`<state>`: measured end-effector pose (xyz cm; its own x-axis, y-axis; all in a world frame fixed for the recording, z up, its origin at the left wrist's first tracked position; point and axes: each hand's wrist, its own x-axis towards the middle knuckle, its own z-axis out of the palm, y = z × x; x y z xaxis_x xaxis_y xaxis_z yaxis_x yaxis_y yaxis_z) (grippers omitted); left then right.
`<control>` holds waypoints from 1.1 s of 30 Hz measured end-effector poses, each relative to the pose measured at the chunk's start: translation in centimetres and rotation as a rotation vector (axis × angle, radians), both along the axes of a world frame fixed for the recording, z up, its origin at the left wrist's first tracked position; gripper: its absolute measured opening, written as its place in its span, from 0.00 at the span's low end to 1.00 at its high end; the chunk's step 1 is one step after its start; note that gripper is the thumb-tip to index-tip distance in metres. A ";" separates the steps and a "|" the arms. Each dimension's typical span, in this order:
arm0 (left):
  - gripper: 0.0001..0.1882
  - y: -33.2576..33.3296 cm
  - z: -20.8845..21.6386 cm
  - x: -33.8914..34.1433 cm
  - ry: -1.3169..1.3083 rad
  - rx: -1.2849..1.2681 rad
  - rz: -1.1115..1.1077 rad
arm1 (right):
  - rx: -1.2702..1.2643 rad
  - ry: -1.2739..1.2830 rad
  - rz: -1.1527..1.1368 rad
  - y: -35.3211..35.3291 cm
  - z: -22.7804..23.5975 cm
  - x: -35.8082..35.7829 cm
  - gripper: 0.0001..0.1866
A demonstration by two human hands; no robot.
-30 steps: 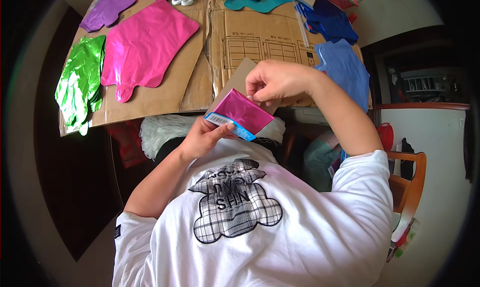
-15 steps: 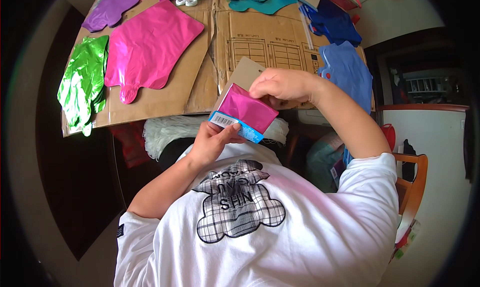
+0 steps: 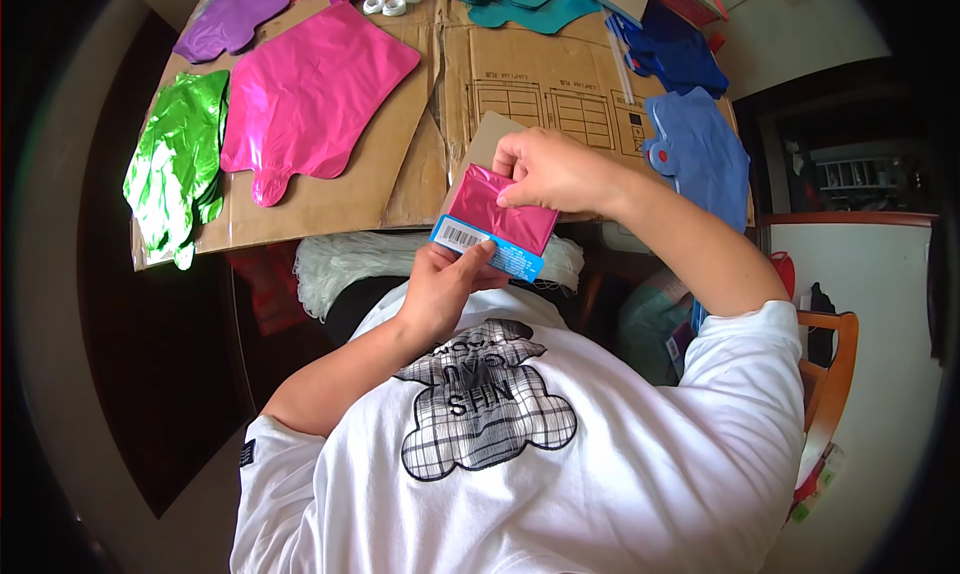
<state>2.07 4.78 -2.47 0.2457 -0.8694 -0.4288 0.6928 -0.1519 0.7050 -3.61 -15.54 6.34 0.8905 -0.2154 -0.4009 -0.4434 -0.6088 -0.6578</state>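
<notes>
My left hand [image 3: 440,289] grips a cardboard packet by its lower edge, the thumb pressed on its blue printed strip [image 3: 518,263] beside a barcode. Against the card's grey-brown backing [image 3: 495,134] lies a folded sheet of shiny pink foil [image 3: 522,226], apparently a flat foil balloon; its lower end is tucked behind the strip. My right hand [image 3: 555,174] is closed in a pinch at the upper part of the foil, thumb on its front. The fingers behind the foil are partly hidden. Both hands are in front of my chest, near the table's front edge.
Flat cardboard [image 3: 400,174] covers the table. A large pink foil balloon [image 3: 310,94], a green one [image 3: 175,154], a purple one [image 3: 235,19], teal ones [image 3: 530,9] and blue ones [image 3: 700,144] lie around it. White ribbon rolls [image 3: 395,7] sit at the back. A wooden chair [image 3: 840,344] stands right.
My right hand has shifted slightly left and down over the foil, its thumb now on the foil's front. The foil's upper edge lies flatter. The whole view has shifted slightly.
</notes>
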 end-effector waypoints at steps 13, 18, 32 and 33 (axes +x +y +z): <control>0.11 -0.8 0.7 -0.1 -0.011 0.004 0.073 | -0.620 -0.414 0.535 2.4 -2.8 -2.5 0.36; 0.11 -0.7 0.6 0.1 0.105 0.035 0.081 | -0.597 -0.418 0.557 1.7 -4.6 -2.4 0.41; 0.13 -0.9 1.6 0.8 0.164 0.100 0.060 | 0.205 -0.516 0.301 -3.1 0.1 -0.8 0.30; 0.13 -0.9 2.0 0.9 0.153 0.111 0.052 | 0.245 -0.613 0.199 -5.9 0.6 0.3 0.24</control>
<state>2.96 3.92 -0.45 0.2141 -0.8025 -0.5569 0.7993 -0.1839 0.5722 -3.34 -21.48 6.89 0.9851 0.0080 0.1717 0.1575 -0.4419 -0.8831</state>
